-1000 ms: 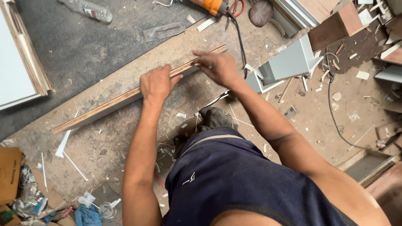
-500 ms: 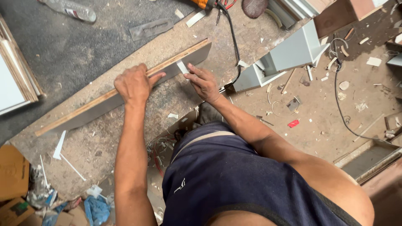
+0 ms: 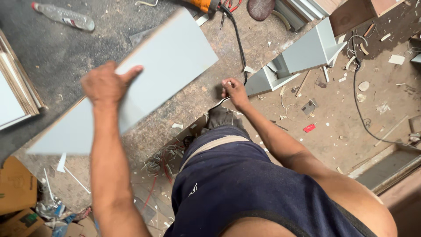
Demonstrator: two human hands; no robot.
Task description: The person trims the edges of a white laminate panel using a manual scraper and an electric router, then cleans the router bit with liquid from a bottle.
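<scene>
Grey laminated board (image 3: 149, 83) lies with its broad face up across the dusty workbench (image 3: 193, 109), slanting from my lower left toward the upper middle. My left hand (image 3: 105, 85) rests on its near long edge with the thumb stretched over the face and the fingers curled at the rim; the blur keeps me from telling whether they clamp under it. My right hand (image 3: 234, 92) is off the board, just beside its right end, fingers bent down onto the bench near the black cable (image 3: 239, 48), holding nothing that I can make out. As I judge it, the panel is laid flat and steadied by one hand only, and its face shows no cut, mark or fitting yet.

Around it: an orange power tool (image 3: 204, 5) at the far end, its cable running close past the board's corner, a clear plastic bottle (image 3: 66, 16) on the dark mat, stacked panels (image 3: 15, 94) to my left, a grey box-shaped cabinet part (image 3: 302, 52) to my right, and offcuts and shavings on the floor (image 3: 351, 109).
</scene>
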